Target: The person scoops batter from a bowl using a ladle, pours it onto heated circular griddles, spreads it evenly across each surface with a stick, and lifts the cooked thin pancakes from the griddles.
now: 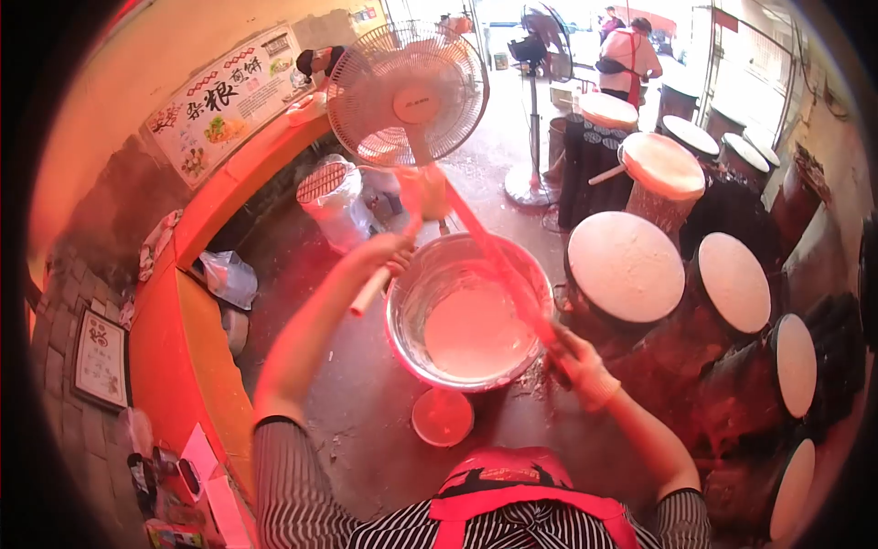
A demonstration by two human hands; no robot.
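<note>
My left hand (389, 254) is closed around a light wooden handle (370, 293). Beyond my fingers the handle leads up toward a blurred yellowish head (422, 192), its kind unclear. In my right hand (585, 373), the fingers wrap the near end of a long flat spatula-like strip (498, 252), reddish in this light. It slants up and left across the metal bowl (395, 334), its far end close to the yellowish head. Pale batter (476, 334) fills the bowl's lower part and smears its inner wall. A small round container (443, 418) stands at the bowl's near side.
Round pale-topped griddles (626, 267) on dark drum-like stands line the right side. A fan (409, 96) stands beyond the bowl, another fan (540, 46) farther back. An orange counter (183, 366) curves along the left. One person (631, 57) works near the doorway.
</note>
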